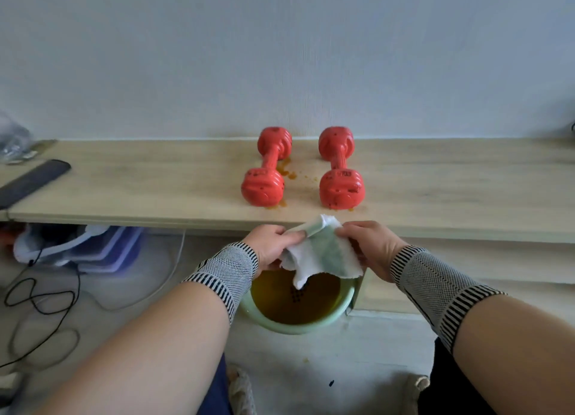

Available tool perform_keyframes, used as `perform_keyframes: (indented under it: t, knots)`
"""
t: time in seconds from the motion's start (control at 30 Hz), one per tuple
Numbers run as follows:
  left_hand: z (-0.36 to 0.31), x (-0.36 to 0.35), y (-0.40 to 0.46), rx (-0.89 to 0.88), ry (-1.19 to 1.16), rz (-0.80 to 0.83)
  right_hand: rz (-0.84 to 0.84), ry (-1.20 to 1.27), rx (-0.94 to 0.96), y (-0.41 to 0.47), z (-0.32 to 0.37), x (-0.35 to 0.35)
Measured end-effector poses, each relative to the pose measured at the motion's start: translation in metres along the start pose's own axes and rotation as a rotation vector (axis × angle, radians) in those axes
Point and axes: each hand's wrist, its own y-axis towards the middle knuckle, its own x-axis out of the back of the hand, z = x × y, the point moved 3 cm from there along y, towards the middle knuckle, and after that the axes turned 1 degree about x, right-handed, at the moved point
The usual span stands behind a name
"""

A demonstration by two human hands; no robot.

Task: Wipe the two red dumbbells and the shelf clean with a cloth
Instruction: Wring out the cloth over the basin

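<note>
Two red dumbbells lie side by side on the light wooden shelf, their handles pointing away from me: the left dumbbell and the right dumbbell. Both carry dark specks, and brown-orange stains mark the shelf between and under them. In front of the shelf edge I hold a white and green cloth stretched between both hands. My left hand grips its left side, my right hand its right side. The cloth hangs over a basin.
A pale green basin of brown liquid sits on the floor below the cloth. A black flat device lies at the shelf's left end. Cables and stacked plastic boxes lie under the shelf at left.
</note>
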Motion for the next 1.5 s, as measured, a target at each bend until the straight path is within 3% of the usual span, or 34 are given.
perform_keyframes:
  t: [0.1,0.27,0.37,0.53,0.67,0.73,0.83,0.97,1.13,1.3,1.33,1.43,1.5]
  knots:
    - [-0.021,0.01,-0.021,-0.051,-0.083,0.071,0.007,0.002,0.065,-0.01,0.03,-0.004]
    - [-0.066,0.025,-0.047,-0.182,-0.126,0.155,0.157,-0.102,0.144,-0.021,0.089,-0.02]
    - [-0.09,0.038,-0.052,-0.28,-0.197,0.07,0.209,-0.089,0.198,-0.022,0.117,-0.024]
    - [-0.112,0.058,-0.05,-0.354,-0.356,0.02,0.316,-0.087,0.128,-0.022,0.141,-0.024]
    - [-0.137,0.085,-0.047,-0.598,-0.107,-0.437,0.187,0.103,0.237,-0.007,0.178,-0.027]
    - [-0.151,0.084,-0.052,-0.679,-0.046,-0.338,0.081,0.154,0.266,0.001,0.196,-0.032]
    - [-0.167,0.08,-0.053,-0.615,0.013,-0.156,-0.013,0.313,0.26,0.009,0.219,-0.04]
    - [-0.188,0.102,-0.045,-0.547,-0.123,-0.281,0.054,0.271,0.283,0.017,0.236,-0.045]
    - [-0.198,0.107,-0.036,-0.514,-0.12,-0.296,0.151,0.092,0.354,0.024,0.232,-0.059]
    - [-0.195,0.118,-0.028,-0.47,-0.08,-0.419,-0.21,-0.062,0.522,0.033,0.231,-0.045]
    - [-0.194,0.12,-0.026,-0.449,-0.126,-0.41,-0.216,-0.055,0.525,0.033,0.23,-0.043]
    - [-0.194,0.112,-0.025,-0.341,-0.303,-0.235,0.045,0.071,0.408,0.028,0.226,-0.054]
    - [-0.192,0.108,-0.024,-0.319,-0.216,-0.158,0.169,0.125,0.346,0.028,0.223,-0.057]
